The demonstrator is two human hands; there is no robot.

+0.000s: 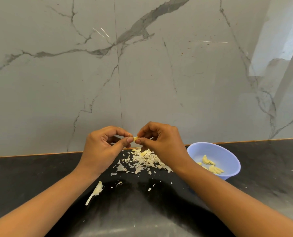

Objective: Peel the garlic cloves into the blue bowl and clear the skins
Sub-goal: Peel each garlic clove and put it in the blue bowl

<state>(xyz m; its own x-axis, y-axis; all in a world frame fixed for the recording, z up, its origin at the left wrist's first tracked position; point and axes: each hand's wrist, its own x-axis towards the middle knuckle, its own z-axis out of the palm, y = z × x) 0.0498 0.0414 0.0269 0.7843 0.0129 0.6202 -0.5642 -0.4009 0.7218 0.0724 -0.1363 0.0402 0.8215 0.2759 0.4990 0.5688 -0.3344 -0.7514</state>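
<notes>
My forearms [39,212] run off the bottom. On the counter [31,175], skins [142,160] heap near the back edge. Above them my left hand [99,147] and right hand [161,142] pinch one pale clove [135,138], mostly hidden between them. My right wrist [182,166] covers part of the bowl [231,155] of yellow peeled cloves [214,169].

The person's left forearm [45,206] and right forearm [241,200] are bare, with skin uncovered right to the frame's lower corners. The left grip [99,147] and right grip [161,142] are bare hands with slim fingers. The left thumbnail [130,139] is short, rounded and plain.
</notes>
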